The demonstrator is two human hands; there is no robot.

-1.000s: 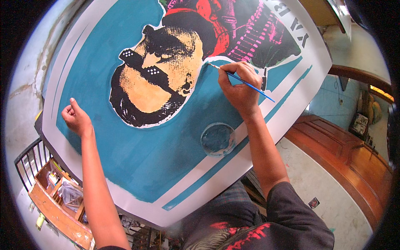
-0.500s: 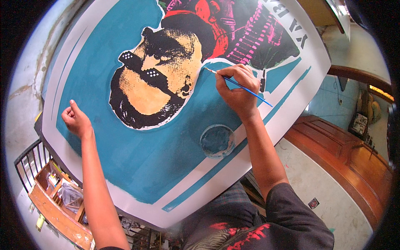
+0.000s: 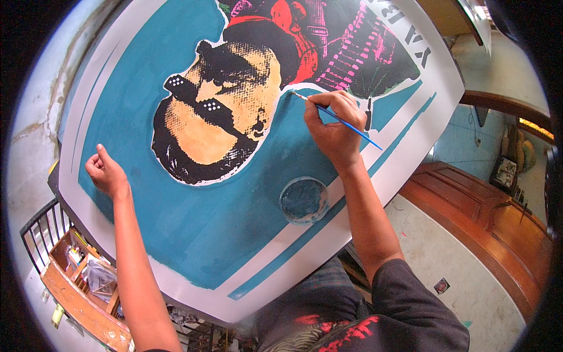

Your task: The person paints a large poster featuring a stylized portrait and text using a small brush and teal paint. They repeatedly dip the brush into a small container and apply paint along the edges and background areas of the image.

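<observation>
A large painting point(image 3: 193, 246) lies before me: a stencil-like portrait point(image 3: 205, 111) in black, orange, red and pink, outlined in white on a teal ground. My right hand point(image 3: 335, 126) grips a thin blue paintbrush point(image 3: 352, 127) between thumb and fingers. Its tip is at the white outline beside the portrait's neck, where teal meets white. My left hand point(image 3: 107, 173) is over the painting's left side, fingers curled in and thumb raised, with nothing visible in it. A round, clear shallow dish point(image 3: 304, 200) with teal paint sits on the painting below my right hand.
White borders with teal stripes and black stencilled letters point(image 3: 404, 32) edge the painting. At lower left stands a wooden tray point(image 3: 88, 299) with plastic bags and small items, beside a black metal railing point(image 3: 44, 232). Brown wooden furniture point(image 3: 469, 217) stands to the right.
The brush tip has shifted slightly to the right along the white outline, still in my right hand. The whole view has moved a little; my left hand keeps its pose.
</observation>
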